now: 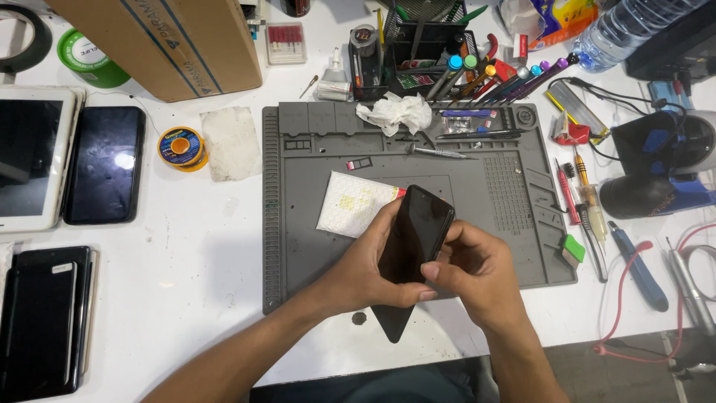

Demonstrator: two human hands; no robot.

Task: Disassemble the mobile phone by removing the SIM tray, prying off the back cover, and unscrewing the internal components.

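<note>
A black smartphone (415, 231) is held tilted above the grey work mat (298, 224), screen side up. My left hand (365, 272) grips its left edge and underside. My right hand (473, 269) presses on its right edge, thumb against the glass. A dark pointed shape (391, 322) shows just below the phone, between my wrists. A white packet with yellow print (350, 203) lies on the mat just behind the phone.
A crumpled tissue (395, 112) and a metal screwdriver (440, 151) lie on the mat's far part. Screwdrivers and tweezers (585, 201) sit right of the mat. Phones and a tablet (104, 164) lie at left, beside a solder reel (181, 147) and a cardboard box (171, 41).
</note>
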